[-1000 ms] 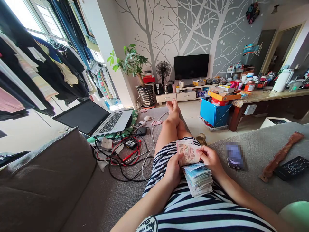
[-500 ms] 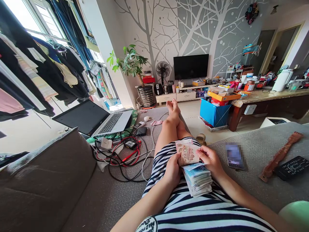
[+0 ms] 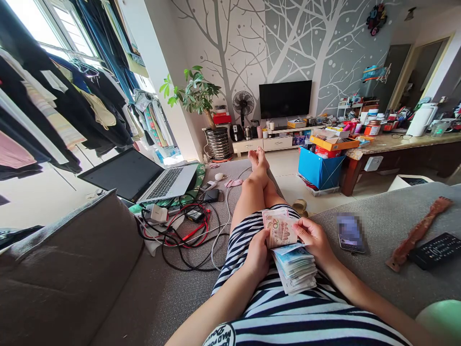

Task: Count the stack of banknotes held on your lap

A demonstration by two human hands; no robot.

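I sit on a grey sofa with my legs stretched out, in a striped dress. A thick stack of banknotes (image 3: 295, 269) lies on my lap. My left hand (image 3: 258, 253) grips the stack's left side, thumb on the top brownish note (image 3: 280, 229). That top note is lifted and bent up, and my right hand (image 3: 314, 236) pinches its right edge between thumb and fingers.
A phone (image 3: 350, 233), a brown strap (image 3: 418, 233) and a black remote (image 3: 436, 250) lie on the sofa to my right. An open laptop (image 3: 144, 177) and tangled cables (image 3: 183, 230) lie to my left. A blue box (image 3: 320, 169) and a cluttered table (image 3: 396, 144) stand ahead.
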